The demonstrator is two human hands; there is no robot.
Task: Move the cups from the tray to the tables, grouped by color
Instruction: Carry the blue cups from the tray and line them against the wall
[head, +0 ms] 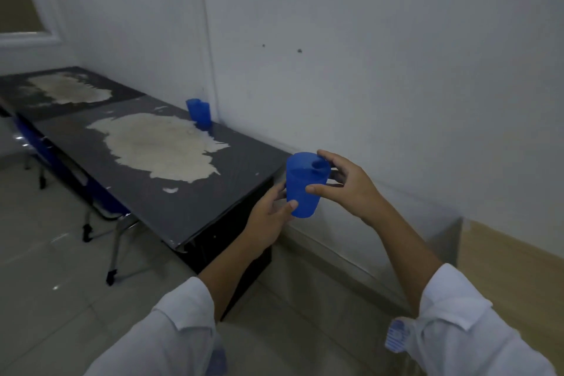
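Observation:
A blue plastic cup (pixel 302 192) is held upright in the air just past the near right corner of the dark table (pixel 189 201). My left hand (pixel 268 214) grips its lower part from the left, thumb on the base. My right hand (pixel 345 183) pinches its upper part, one finger over the rim and the thumb on the side. Two more blue cups (pixel 200 113) stand close together at the table's far edge by the wall. No tray is in view.
The table top has large worn pale patches (pixel 158 146). A second dark table (pixel 61 91) continues to the far left. Blue chairs with metal legs (pixel 103 207) stand under the tables. The white wall (pixel 366 55) runs along the right; tiled floor lies below.

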